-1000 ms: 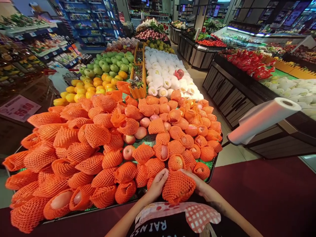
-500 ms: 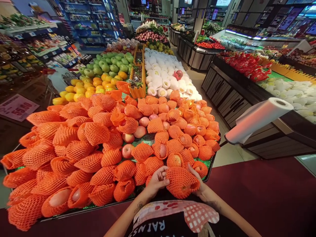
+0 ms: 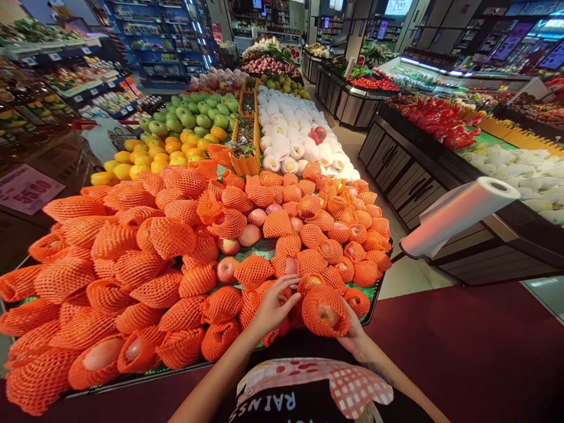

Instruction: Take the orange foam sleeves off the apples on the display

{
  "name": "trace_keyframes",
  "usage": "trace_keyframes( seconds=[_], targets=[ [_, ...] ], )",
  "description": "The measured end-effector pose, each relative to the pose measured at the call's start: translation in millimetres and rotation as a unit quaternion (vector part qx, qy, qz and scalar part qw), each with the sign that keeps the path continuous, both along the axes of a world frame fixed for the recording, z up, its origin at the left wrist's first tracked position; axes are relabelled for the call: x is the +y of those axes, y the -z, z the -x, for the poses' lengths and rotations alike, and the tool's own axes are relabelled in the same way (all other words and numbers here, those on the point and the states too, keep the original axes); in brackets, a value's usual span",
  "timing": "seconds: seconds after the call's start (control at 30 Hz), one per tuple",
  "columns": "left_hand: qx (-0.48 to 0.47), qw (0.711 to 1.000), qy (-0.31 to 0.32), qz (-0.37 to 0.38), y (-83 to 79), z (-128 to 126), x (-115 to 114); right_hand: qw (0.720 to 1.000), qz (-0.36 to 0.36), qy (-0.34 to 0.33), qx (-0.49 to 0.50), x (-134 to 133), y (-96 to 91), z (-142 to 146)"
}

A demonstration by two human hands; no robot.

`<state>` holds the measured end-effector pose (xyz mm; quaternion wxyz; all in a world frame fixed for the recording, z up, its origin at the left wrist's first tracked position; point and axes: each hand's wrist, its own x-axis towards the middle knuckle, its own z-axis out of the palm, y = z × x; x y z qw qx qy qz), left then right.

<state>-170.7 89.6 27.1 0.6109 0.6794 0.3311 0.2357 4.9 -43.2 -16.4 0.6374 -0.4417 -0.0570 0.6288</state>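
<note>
My right hand (image 3: 353, 330) holds an apple in an orange foam net (image 3: 325, 312) from its right side, in front of my apron. The net's open end faces me and part of the apple shows through it. My left hand (image 3: 274, 302) is just to the left, apart from that apple, with thumb and fingers spread and nothing in them. Beyond both hands spreads a pile of fruit in orange foam nets (image 3: 145, 267). Several bare reddish apples (image 3: 249, 235) lie in the middle of the pile, on a green mat (image 3: 259, 249).
A roll of plastic bags (image 3: 460, 217) stands on a holder at the right. Behind the pile are yellow mangoes (image 3: 141, 158), green fruit (image 3: 189, 120), a yellow planter box (image 3: 245, 141) and fruit in white nets (image 3: 293, 126). A price sign (image 3: 29, 187) hangs at the left.
My left hand has let go of the netted apple and moved a little up and left, its fingers opening. The apple has turned in my right hand, its open end now facing me.
</note>
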Motion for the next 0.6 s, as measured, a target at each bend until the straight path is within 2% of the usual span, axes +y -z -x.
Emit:
trace_keyframes(
  seconds=[0.1, 0.17, 0.2, 0.3, 0.4, 0.53, 0.6],
  targets=[
    [-0.023, 0.991, 0.126, -0.030, -15.4, 16.8, 2.4, 0.999, 0.009, 0.021, 0.038, 2.1, -3.4, 5.0],
    [-0.025, 0.981, 0.186, -0.042, -14.4, 22.7, -1.6, 0.997, 0.007, 0.015, 0.076, 3.5, -6.5, 10.3],
    [-0.019, 0.980, 0.191, -0.051, -10.0, 23.3, -4.6, 0.996, 0.005, 0.005, 0.094, 3.5, -7.6, 12.7],
    [-0.001, 0.990, 0.131, -0.048, 12.3, 18.8, -13.0, 0.993, -0.018, -0.040, 0.110, -0.3, -8.2, 16.5],
    [-0.009, 0.997, 0.077, 0.003, 29.9, 11.8, -17.1, 0.990, -0.068, -0.088, 0.092, -7.4, -7.3, 14.7],
    [-0.036, 0.997, 0.045, 0.056, 29.8, 4.5, -15.2, 0.977, -0.143, -0.138, 0.078, -13.1, -9.7, 9.9],
    [-0.046, 0.995, -0.002, 0.090, 27.3, 1.6, -10.1, 0.970, -0.178, -0.155, 0.054, -12.3, -13.0, 8.8]
  ],
)
